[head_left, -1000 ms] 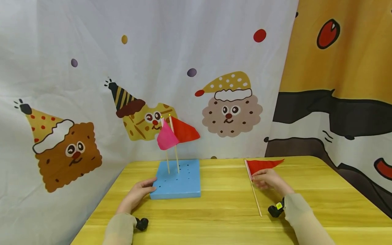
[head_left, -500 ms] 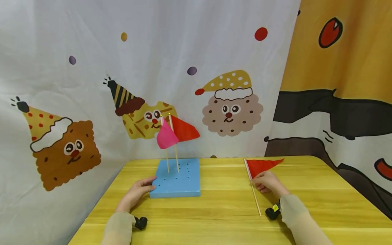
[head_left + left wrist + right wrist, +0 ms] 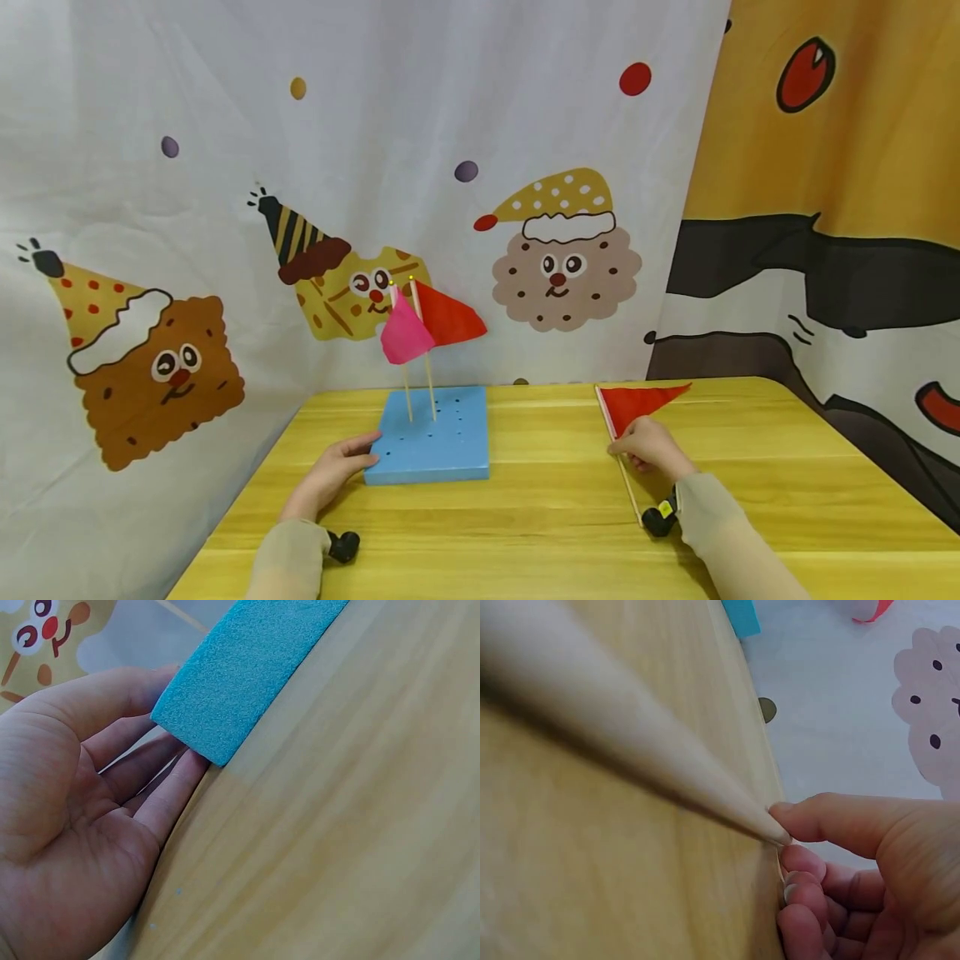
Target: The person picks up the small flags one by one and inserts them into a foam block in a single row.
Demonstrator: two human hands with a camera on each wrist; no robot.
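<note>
My left hand (image 3: 333, 475) holds the left edge of a blue foam block (image 3: 442, 454). In the left wrist view its thumb lies over the top edge of the block (image 3: 236, 682) and the other fingers rest against its side, their tips partly hidden. Two small flags stand upright in the block, a pink flag (image 3: 407, 333) and a red flag (image 3: 448, 317). On the right, my right hand (image 3: 651, 443) pinches the wooden stick (image 3: 628, 483) of another red flag (image 3: 633, 406) between thumb and fingers, as the right wrist view shows. That flag lies on the table.
A yellow wood-grain table (image 3: 525, 533) is under everything. Several holes dot the block's top. Behind the table hangs a white cloth (image 3: 420, 125) printed with cartoon biscuits. Each wrist wears a black camera (image 3: 344, 547).
My right hand has moved slightly left and lower along the flag stick, with its wrist swinging left. The left hand and the block stay in place; the head view has shifted slightly.
</note>
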